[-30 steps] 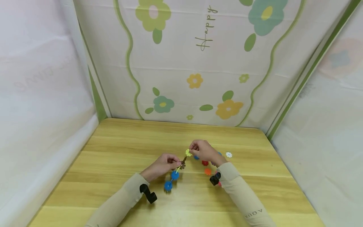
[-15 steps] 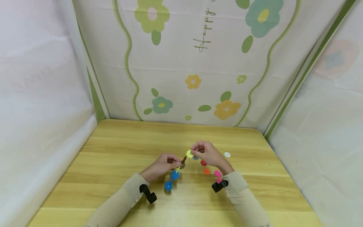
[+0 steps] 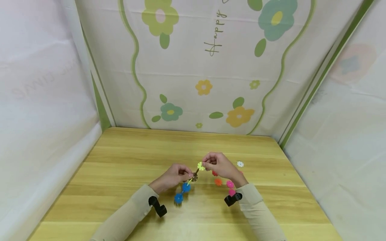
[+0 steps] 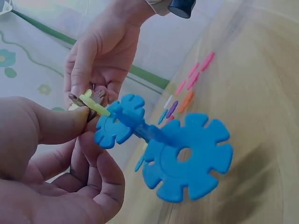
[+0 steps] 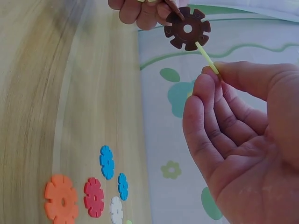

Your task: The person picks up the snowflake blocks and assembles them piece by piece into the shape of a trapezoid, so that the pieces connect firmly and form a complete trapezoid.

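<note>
Near edge: two beige sleeves [image 3: 125, 209], each w/ one black wrist mount [image 3: 157, 206]. Chain of slotted discs [image 3: 186, 187] held up over the middle of the counter [image 3: 144, 224], between both hands. Near end of chain: two blue discs [image 4: 201, 172] showing their faces, one blue piece [image 4: 140, 127] edge-on linking them; then one near yellow disc [image 4: 96, 104], mostly edge-on; then two brown discs [image 5: 200, 29], set crosswise to each other; far end, one far yellow disc [image 5: 206, 57]. Left hand [image 3: 172, 177]: thumb and fingers pinching the chain at the brown part. Right hand [image 3: 220, 165]: thumb and fingertips pinching the far yellow disc, whose edge touches a brown disc at its rim; can't tell if it's seated in the slot. Hands near each other, not touching. Loose pieces on the counter, right side, ten counted across the wrist views: four pink discs [image 4: 209, 61], one orange disc [image 5: 55, 200], one red disc [image 5: 89, 198], one purple disc [image 4: 172, 109], two loose blue discs [image 5: 105, 154], one white disc [image 5: 114, 212]. In the head view, right arm covers part of this group. Behind: one back cloth [image 3: 181, 67], seven printed flowers, one word "Happy" running sideways.
</note>
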### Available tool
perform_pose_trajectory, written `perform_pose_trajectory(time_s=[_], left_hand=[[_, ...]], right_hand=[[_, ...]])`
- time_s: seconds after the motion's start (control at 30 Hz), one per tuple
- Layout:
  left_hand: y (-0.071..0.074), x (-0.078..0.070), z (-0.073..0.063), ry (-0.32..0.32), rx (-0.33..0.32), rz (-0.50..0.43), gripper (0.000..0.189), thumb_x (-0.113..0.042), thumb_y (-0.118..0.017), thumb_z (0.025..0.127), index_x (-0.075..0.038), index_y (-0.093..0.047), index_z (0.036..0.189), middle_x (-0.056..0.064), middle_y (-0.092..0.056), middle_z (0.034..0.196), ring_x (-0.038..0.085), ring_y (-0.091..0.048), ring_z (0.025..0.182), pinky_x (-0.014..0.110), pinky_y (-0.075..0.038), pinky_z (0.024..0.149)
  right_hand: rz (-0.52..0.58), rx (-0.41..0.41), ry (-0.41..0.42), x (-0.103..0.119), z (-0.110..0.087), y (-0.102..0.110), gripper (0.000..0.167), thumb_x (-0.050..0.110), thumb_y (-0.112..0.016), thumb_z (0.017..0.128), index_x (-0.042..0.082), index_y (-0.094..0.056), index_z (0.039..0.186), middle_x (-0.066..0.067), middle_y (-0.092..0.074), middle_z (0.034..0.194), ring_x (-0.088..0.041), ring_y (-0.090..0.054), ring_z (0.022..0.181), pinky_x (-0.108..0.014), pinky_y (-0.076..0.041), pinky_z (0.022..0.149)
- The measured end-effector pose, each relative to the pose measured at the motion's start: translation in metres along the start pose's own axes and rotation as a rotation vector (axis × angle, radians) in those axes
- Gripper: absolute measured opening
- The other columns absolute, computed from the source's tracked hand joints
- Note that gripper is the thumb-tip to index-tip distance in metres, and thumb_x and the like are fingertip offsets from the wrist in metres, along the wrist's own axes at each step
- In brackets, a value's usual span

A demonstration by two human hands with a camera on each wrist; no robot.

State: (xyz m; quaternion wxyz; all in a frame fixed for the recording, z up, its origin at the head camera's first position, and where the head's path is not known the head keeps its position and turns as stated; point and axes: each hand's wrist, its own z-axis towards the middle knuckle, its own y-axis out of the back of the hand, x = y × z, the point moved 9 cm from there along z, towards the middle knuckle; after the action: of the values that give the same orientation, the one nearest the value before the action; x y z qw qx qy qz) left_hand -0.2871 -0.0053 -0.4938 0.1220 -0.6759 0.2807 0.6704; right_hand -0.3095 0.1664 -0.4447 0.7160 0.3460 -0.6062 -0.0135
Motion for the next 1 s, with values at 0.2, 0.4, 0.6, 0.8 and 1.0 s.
perform_pose_trajectory(time_s=[0.2, 0.4, 0.6, 0.8, 1.0], left_hand=[[-0.002, -0.002, -0.004, -0.039, -0.016, 0.036, 0.014, -0.013, -0.066, 0.105, -0.004, -0.076, 0.103, 0.004, -0.067, 0.089, 0.015, -0.055, 0.076, 0.025, -0.047, 0.068], [-0.005, -0.002, -0.004, -0.038, -0.02, 0.045, 0.014, -0.013, -0.066, 0.105, -0.005, -0.076, 0.102, 0.002, -0.065, 0.087, 0.013, -0.053, 0.075, 0.024, -0.046, 0.067], [-0.004, 0.0, 0.0, -0.009, 0.053, 0.059, 0.02, -0.026, -0.066, 0.107, -0.009, -0.077, 0.107, 0.003, -0.072, 0.099, 0.018, -0.064, 0.09, 0.034, -0.055, 0.083], [0.0, -0.005, 0.01, 0.007, 0.059, 0.074, 0.037, -0.041, -0.063, 0.107, -0.009, -0.075, 0.12, 0.005, -0.074, 0.112, 0.023, -0.069, 0.106, 0.047, -0.058, 0.098], [-0.001, -0.014, 0.022, -0.007, 0.019, 0.022, 0.033, -0.037, -0.063, 0.108, -0.008, -0.074, 0.12, 0.012, -0.073, 0.118, 0.021, -0.069, 0.106, 0.048, -0.057, 0.102]], right_hand=[[-0.004, 0.025, 0.016, -0.004, -0.001, -0.011, 0.016, 0.022, -0.068, 0.105, 0.008, -0.073, 0.11, -0.017, -0.074, 0.096, -0.045, -0.071, 0.088, -0.045, -0.062, 0.072], [0.017, -0.001, 0.047, -0.005, -0.003, -0.014, 0.013, 0.018, -0.068, 0.105, 0.006, -0.074, 0.108, -0.007, -0.073, 0.093, -0.05, -0.07, 0.091, -0.056, -0.061, 0.08], [-0.021, 0.038, 0.063, -0.002, -0.001, -0.009, 0.014, 0.02, -0.068, 0.105, 0.008, -0.075, 0.108, -0.01, -0.075, 0.093, -0.047, -0.071, 0.087, -0.049, -0.063, 0.074], [-0.069, 0.081, 0.042, 0.002, 0.0, -0.002, 0.011, 0.02, -0.067, 0.106, 0.013, -0.075, 0.107, -0.007, -0.075, 0.092, -0.036, -0.07, 0.078, -0.036, -0.058, 0.062], [-0.075, 0.1, 0.048, 0.006, 0.002, -0.002, 0.014, 0.021, -0.066, 0.106, 0.01, -0.075, 0.11, -0.009, -0.074, 0.094, -0.044, -0.069, 0.086, -0.051, -0.059, 0.071]])
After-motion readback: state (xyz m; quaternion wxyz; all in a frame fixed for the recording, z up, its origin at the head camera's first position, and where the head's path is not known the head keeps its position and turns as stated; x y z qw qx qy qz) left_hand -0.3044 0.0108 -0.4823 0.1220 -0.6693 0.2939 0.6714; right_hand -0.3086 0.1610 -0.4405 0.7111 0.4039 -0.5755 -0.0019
